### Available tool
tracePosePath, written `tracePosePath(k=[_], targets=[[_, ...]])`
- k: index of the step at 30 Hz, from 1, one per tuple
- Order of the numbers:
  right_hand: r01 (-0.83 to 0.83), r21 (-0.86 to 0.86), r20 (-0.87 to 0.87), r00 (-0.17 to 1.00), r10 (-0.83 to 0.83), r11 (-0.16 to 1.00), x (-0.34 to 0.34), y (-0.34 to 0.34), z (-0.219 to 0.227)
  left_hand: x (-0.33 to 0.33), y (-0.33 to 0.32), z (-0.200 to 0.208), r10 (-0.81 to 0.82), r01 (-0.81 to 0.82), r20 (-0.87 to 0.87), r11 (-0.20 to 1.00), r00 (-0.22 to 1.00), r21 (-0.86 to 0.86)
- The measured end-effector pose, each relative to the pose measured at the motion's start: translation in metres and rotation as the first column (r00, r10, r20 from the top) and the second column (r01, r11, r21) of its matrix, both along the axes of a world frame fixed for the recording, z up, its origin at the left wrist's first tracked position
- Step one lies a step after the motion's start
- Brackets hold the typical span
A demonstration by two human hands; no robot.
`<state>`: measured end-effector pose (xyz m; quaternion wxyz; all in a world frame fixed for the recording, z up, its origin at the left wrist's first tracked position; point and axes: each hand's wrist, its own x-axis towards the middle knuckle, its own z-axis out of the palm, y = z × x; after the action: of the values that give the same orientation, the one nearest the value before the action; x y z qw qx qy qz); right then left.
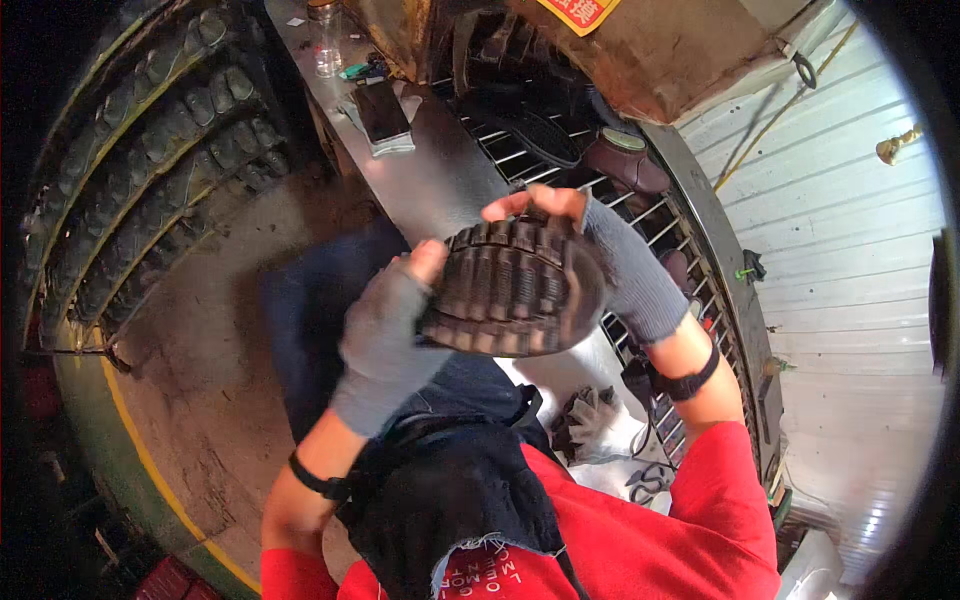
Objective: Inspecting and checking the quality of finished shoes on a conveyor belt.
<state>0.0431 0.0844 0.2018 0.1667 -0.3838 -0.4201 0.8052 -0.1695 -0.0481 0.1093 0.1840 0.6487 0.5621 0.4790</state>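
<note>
Step in hand, by judgement: two-handed holding of one dark shoe (510, 290), which is hanging at the centre of the frame with its lugged tread facing the camera; the next move is likely calling for a steady hold at both ends, blur making fine finger placement hard to read. Count, in descending size: shoe rack (128, 115), one, standing at upper left, its dark footwear (205, 105) sitting in several rows too crowded to number; barred metal rack (725, 240), one, curving down the right of centre; metal bench (440, 185), one, running through upper centre; the dark shoe, one, as above; hands, two, both wearing grey fingerless gloves (372, 385), the left hand (388, 320) gripping the shoe's left end with its thumb by the tread, the right hand (605, 240) closing around the upper right edge; maroon shoes (635, 165), at least two, resting on the barred rack; pale gloves (605, 430), one bundle, lying below right of centre, pieces not separable; dark handset (382, 110), one, lying at upper left of centre; clear bottle (327, 50), one, standing near the top edge; black wristbands (690, 375), two, circling the forearms.
</note>
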Motion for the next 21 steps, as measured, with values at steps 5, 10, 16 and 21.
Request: tracePosePath(k=[5,10,16,21], targets=[[-0.437,0.639,0.585,0.811,-0.031,0.633,0.062,0.092,-0.11,-0.039,-0.023,-0.033,0.145,0.254,0.672,0.852,0.726,-0.459],[-0.717,0.566,0.756,0.254,-0.603,0.407,0.091,0.228,-0.128,-0.044,-0.075,-0.13,0.671,0.154,0.585,0.588,0.456,-0.794],[-0.879,0.2,0.733,-0.159,-0.662,0.433,0.179,0.253,-0.157,-0.046,-0.055,-0.131,0.597,0.234,0.539,0.514,0.594,-0.826],[-0.923,0.336,0.618,0.063,-0.783,0.191,0.19,0.178,-0.143,-0.042,-0.048,-0.114,0.529,0.245,0.588,0.58,0.611,-0.777]])
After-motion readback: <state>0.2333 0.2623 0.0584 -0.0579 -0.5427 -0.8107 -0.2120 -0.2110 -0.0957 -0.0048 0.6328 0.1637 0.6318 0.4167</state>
